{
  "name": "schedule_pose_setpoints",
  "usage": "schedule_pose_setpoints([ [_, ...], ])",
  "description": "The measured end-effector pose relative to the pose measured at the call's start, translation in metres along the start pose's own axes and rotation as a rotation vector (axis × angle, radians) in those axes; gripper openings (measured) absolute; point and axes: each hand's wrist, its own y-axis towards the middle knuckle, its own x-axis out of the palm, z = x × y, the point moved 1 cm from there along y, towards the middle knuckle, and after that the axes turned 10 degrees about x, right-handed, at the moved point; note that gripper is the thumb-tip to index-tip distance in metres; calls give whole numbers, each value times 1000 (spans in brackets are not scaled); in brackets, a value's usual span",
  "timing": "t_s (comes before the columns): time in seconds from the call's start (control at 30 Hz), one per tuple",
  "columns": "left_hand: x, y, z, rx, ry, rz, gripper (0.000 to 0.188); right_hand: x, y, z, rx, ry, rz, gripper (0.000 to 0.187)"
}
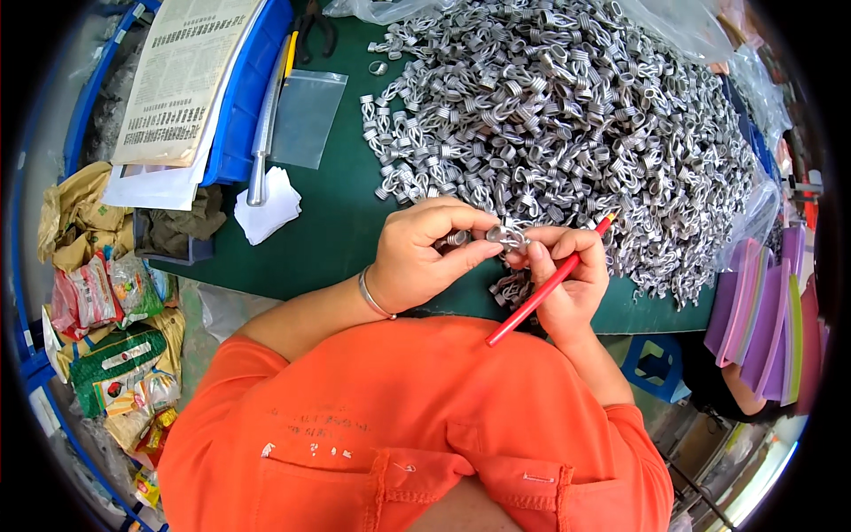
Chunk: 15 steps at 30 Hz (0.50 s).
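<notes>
My left hand (425,248), with a bangle on its wrist, is closed in a pinch on a small silvery metal fitting (508,237) that has a ribbed ring and a twisted loop. Another such piece shows under its curled fingers. My right hand (572,279) holds a red pencil (536,301) slanting between its fingers, tip up and away to the right. Its thumb and fingertips meet the right side of the same fitting. Just beyond both hands rises a large heap of like metal fittings (567,115), and a few lie beneath them near the table's front edge.
On the green table (337,213) at left are a blue bin (253,97) with printed sheets, a metal blade-like tool (263,142), a clear bag (310,120), white paper (268,206) and black-handled pliers (316,31). A blue stool (654,368) stands below right, near purple foam sheets (762,319).
</notes>
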Motion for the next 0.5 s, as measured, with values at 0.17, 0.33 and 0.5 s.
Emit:
schedule_pose_setpoints([
  [0.17,-3,-2,-2,99,1,14,20,5,-1,0,25,-50,-16,18],
  [0.33,-6,-6,-4,132,-2,41,21,7,-2,-5,-146,-175,-19,18],
  [0.5,-8,-6,1,62,-65,3,23,6,-5,-5,-193,-173,1,22],
])
